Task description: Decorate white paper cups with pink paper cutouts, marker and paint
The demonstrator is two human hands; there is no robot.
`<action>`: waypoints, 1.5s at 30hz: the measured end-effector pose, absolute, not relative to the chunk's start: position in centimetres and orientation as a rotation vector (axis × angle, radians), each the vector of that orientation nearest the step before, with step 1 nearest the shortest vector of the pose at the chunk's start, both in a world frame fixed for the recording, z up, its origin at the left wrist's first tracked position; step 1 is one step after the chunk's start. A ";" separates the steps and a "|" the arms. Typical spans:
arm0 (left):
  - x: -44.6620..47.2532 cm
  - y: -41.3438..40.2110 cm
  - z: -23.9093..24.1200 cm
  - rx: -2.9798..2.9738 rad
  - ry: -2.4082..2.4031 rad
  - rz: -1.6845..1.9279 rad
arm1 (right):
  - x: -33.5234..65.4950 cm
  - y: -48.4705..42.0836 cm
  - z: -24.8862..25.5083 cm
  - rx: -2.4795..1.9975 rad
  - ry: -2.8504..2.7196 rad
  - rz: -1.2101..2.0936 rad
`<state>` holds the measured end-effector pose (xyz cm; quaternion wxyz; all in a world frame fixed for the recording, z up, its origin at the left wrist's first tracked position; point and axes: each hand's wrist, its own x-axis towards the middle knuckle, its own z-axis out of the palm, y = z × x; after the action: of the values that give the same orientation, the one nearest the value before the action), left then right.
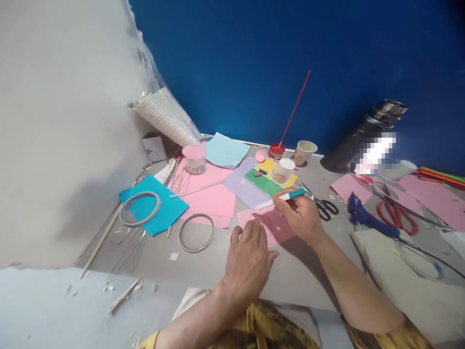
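Observation:
My left hand (250, 259) lies flat, fingers stretched out, over the near left part of a pink paper sheet (279, 232). Between the fingers of my right hand (303, 215) is a white marker with a teal end (278, 198). Its white end points left, just above the paper's far edge; whether it touches is unclear. Behind the marker, an upturned paper cup (283, 170) stands on yellow and green sheets (263, 182). Black-handled scissors (325, 207) lie right of my right hand. Left of my left hand is a grey ring (196, 232).
Blue paper (170, 203) carries another ring (140, 209) at the left. Stacked cups (165, 114) lean against the wall. A stick stands in a red pot (276, 150) at the back. To the right are a blue glue gun (370, 218), red-handled scissors (397, 218) and a dark flask (359, 138).

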<state>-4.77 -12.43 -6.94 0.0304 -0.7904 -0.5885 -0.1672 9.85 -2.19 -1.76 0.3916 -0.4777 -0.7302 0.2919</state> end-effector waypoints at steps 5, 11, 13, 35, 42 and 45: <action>-4.7 -12.5 -7.1 -2.430 -1.844 -0.525 | 9.6 -2.2 -1.8 -1.180 -1.971 0.669; -4.7 -12.5 -7.1 -2.421 -1.832 -0.532 | 9.1 -2.2 -2.0 -1.129 -1.992 0.689; -4.7 -12.6 -7.1 -2.418 -1.827 -0.536 | 9.0 -2.2 -2.1 -1.125 -1.996 0.671; -4.9 -12.6 -6.7 -2.439 -1.839 -0.519 | 9.3 -2.1 -2.0 -1.193 -2.060 0.515; -4.9 -12.6 -6.6 -2.434 -1.832 -0.509 | 9.8 -2.0 -1.9 -1.230 -2.077 0.474; -4.9 -12.6 -6.5 -2.434 -1.823 -0.504 | 10.1 -1.9 -2.1 -1.251 -2.083 0.458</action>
<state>-4.88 -12.60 -6.52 0.0297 -0.7892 -0.5912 -0.1636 10.08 -1.91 -2.10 0.3282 -0.4780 -0.7958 0.1748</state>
